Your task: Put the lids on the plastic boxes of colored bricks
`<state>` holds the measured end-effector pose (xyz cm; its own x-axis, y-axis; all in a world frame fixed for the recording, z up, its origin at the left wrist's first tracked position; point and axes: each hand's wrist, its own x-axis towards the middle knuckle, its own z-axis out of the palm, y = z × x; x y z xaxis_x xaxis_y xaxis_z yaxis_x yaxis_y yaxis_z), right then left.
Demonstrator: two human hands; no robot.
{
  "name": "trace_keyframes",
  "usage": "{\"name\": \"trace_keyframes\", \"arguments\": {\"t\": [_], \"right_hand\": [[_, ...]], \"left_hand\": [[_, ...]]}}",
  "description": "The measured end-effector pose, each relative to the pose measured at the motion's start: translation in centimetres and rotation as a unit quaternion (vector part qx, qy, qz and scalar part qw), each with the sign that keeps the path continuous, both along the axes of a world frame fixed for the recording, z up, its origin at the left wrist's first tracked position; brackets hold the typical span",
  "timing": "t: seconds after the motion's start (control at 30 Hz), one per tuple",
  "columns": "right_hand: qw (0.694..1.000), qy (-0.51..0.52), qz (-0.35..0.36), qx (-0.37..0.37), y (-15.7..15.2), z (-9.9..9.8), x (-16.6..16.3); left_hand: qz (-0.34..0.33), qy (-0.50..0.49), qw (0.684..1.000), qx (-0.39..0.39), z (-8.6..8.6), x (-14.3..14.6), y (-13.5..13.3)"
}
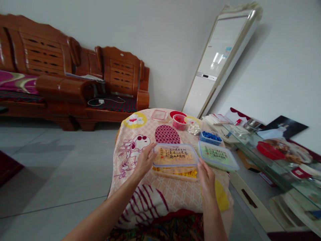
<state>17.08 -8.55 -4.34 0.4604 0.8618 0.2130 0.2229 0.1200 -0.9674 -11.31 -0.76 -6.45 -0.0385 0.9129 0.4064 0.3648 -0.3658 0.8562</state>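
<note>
My left hand (146, 158) is closed on the left edge of a clear plastic lid (177, 155) with a blue rim and dark writing. Its right edge is pinched in my right hand (207, 175). Right under the lid is a clear plastic box (165, 174) holding yellow pieces (189, 173); whether the lid is seated on it I cannot tell. Just to the right lies another lidded or lid-shaped container (217, 156), greenish, with similar writing. Blue pieces (211, 135) fill a clear box (210, 142) behind it.
On the patterned tablecloth (179, 197) stand a pink tub (180, 124) of red pieces, a heap of white pieces (193, 129) and a clear container with a pink rim (159, 114). A glass shelf (278, 172) with clutter adjoins the right. Wooden seats (120, 75) stand behind left.
</note>
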Motion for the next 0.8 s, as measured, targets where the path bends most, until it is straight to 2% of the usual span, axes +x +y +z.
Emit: {"name": "trace_keyframes", "arguments": {"t": [0.1, 0.23, 0.47, 0.63, 0.8], "right_hand": [[1.000, 0.017, -0.019, 0.008, -1.5, -0.1, -0.2], [0.999, 0.000, -0.040, -0.018, -2.9, -1.2, -0.2], [0.998, -0.009, -0.056, -0.018, -2.4, -1.7, -0.2], [0.997, -0.008, -0.070, -0.012, -3.4, -2.1, 0.2], [0.997, -0.014, -0.079, -0.017, -4.1, -2.1, 0.2]], "left_hand": [[-0.014, 0.007, 1.000, -0.003, 0.3, 0.4, -0.5], [-0.028, 0.016, 0.999, 0.008, 0.4, 0.6, -0.8], [-0.033, -0.010, 0.999, 0.002, 0.8, 0.8, 0.6], [-0.038, -0.001, 0.999, 0.023, 0.6, 0.9, -0.2], [-0.052, -0.025, 0.998, 0.010, 0.5, 1.1, 0.0]]}}
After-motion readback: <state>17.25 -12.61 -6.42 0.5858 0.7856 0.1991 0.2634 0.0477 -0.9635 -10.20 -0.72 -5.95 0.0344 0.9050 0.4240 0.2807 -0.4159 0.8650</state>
